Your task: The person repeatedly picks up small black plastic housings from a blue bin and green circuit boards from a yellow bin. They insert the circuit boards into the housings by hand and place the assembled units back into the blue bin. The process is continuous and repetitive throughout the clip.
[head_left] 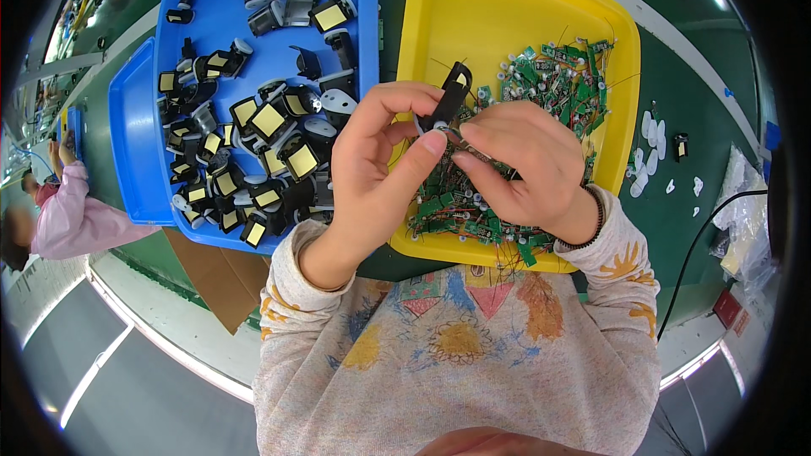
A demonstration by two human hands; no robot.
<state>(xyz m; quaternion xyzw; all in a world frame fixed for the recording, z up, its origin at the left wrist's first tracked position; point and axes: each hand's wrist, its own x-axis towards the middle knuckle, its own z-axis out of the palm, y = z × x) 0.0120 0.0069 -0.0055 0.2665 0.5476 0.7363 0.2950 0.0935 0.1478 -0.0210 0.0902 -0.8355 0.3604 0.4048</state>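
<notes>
My left hand (372, 173) is closed on a black plastic housing (452, 100), which points up and away from me with a pale rounded end by the thumb. Close against it, my right hand (532, 160) has its thumb and fingers pinched at the housing's near end. Whatever small thin part sits between those fingertips is mostly hidden. Both hands are raised over the yellow tray (473, 0). In that tray lies a heap of small green circuit boards (557, 76) with thin wires and round pale parts.
At the left, a blue tray (215, 13) holds many black and grey housings (270, 118) with cream pads. White oval pieces (652, 160) and one black part (681, 146) lie right of the yellow tray, near clear plastic bags (739, 211) and a black cable (697, 245). Another person (84, 211) sits far left.
</notes>
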